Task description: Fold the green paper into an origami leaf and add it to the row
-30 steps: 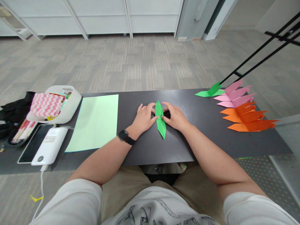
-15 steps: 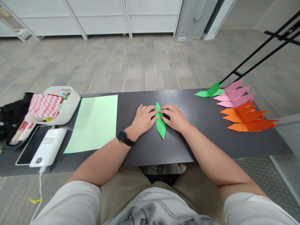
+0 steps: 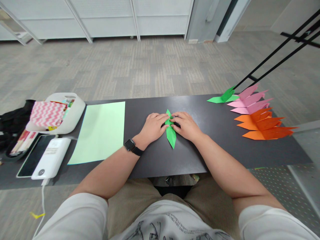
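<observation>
A green folded-paper piece, long and pointed at both ends, lies on the dark table in front of me. From its left side my left hand grips the middle of the paper, fingertips and thumb curled in against it. My right hand pinches the same part from the right, its thumb and fingers bent onto the folds. The paper's centre is partly hidden under the fingertips. Its lower point shows between my hands and the table's near edge.
Finished-looking green, pink and orange folded-paper pieces stand at the right. On the left lie light-green sheets, a white basket, a power bank with a cable and a phone.
My left fingers have closed in slightly over the green paper's upper middle. The right hand stays almost the same, and the paper keeps its place.
</observation>
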A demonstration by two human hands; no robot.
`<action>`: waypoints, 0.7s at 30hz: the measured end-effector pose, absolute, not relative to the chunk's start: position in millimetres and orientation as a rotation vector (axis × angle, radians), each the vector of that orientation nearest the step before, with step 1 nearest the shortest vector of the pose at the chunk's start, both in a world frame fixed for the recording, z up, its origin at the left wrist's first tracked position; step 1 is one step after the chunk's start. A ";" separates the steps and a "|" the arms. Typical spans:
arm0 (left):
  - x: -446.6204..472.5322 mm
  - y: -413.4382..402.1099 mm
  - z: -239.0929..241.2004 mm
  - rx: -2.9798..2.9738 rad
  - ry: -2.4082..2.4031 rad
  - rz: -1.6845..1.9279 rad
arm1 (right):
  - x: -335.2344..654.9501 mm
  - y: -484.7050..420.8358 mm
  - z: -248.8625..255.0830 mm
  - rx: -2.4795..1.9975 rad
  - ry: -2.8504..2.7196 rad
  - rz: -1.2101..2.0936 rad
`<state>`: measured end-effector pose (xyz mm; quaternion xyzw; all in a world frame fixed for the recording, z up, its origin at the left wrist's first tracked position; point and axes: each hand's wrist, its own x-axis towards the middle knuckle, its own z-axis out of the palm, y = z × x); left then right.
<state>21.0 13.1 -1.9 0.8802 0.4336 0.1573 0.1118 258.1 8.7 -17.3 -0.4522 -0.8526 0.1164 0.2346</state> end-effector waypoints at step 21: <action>24.4 12.6 -4.5 2.562 1.327 0.480 | 256.1 5.9 -14.9 -1.398 -2.231 0.316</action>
